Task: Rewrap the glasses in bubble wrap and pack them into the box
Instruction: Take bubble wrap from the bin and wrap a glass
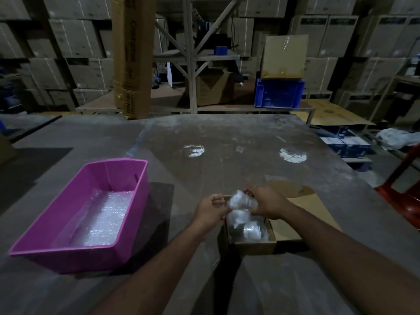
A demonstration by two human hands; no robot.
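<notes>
Over the far end of the cardboard box (254, 243), both hands are holding one bubble-wrapped glass (241, 201): right hand (266, 204) gripping its right side, left hand (210, 211) pinching the wrap at its left edge. More wrapped glasses (248, 228) are lying inside the box. Left of the box, a pink tub (127, 178) is sitting with loose bubble wrap (104, 218) in it, all on the grey table (227, 144).

We hold a bubble-wrapped glass (241, 201) in the right hand (267, 202) above the open cardboard box (255, 244); the left hand (210, 211) touches its wrap. A pink bin (68, 253) holding bubble wrap (106, 217) rests on the worktop (227, 142), left of the box.
</notes>
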